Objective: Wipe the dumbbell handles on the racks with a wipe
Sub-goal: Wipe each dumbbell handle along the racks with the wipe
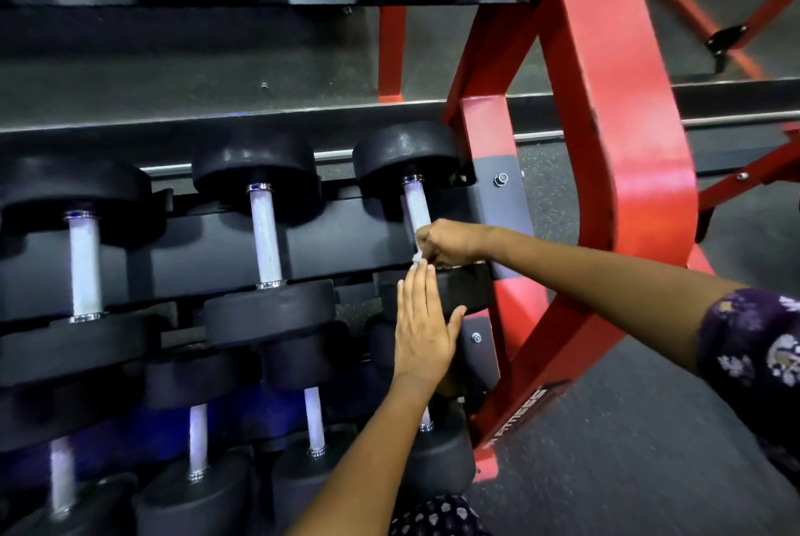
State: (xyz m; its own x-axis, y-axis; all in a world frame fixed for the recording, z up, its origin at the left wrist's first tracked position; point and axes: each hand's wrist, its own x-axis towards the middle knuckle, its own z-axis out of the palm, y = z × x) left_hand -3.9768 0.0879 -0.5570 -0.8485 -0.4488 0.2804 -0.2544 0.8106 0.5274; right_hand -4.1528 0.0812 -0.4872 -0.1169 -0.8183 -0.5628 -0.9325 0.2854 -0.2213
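I'm mid-wipe: my right hand (pixel 450 242) grips the wipe (pixel 417 257) round the rightmost dumbbell handle (pixel 416 206); left hand (pixel 426 332) flat, open. Next, stroke toward twelve o'clock.

A red-framed rack (pixel 623 171) with dark shelves stands on a grey speckled floor (pixel 606 449). Its middle shelf (pixel 216 245) carries three black dumbbells side by side, at left (pixel 84 267), centre (pixel 265 232) and right (pixel 415 206). The nearer, lower shelf holds more dumbbells (pixel 197 440) in a row.
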